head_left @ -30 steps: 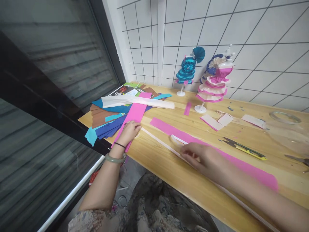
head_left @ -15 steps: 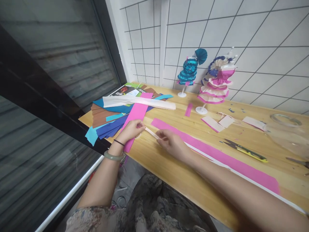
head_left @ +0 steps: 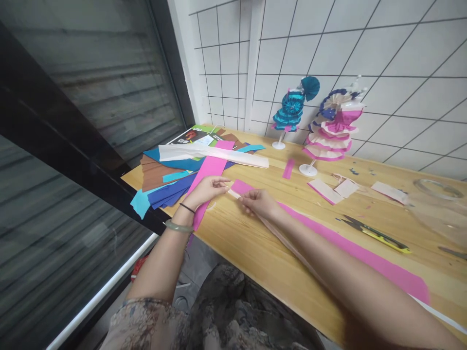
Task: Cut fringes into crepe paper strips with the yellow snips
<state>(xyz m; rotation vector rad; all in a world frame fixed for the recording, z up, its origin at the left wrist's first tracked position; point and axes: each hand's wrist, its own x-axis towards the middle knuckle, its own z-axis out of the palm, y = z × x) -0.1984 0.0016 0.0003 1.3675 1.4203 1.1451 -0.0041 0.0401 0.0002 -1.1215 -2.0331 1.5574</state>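
A narrow pale strip (head_left: 234,193) runs between my two hands over the table. My left hand (head_left: 208,190) pinches its near-left end with thumb and fingertips. Closed on the same strip just to the right is my right hand (head_left: 258,202), and a pale length trails from it along the underside of my forearm. Behind my right arm lies a long pink crepe paper strip (head_left: 339,238) flat on the wood. A second pink paper strip (head_left: 209,167) passes under my left wrist, across the paper pile.
Blue crepe paper (head_left: 171,193), brown paper (head_left: 155,175) and a white strip (head_left: 251,158) lie at the left. Two paper dresses, one teal (head_left: 293,109) and one pink-white (head_left: 333,136), stand on white bases. Yellow-handled snips (head_left: 379,233), cut pieces (head_left: 326,191) and a clear tape roll (head_left: 438,188) lie right.
My right hand has moved closer to my left, shortening the stretch between them. The pale trailing length now shows below my right forearm. The view has shifted slightly.
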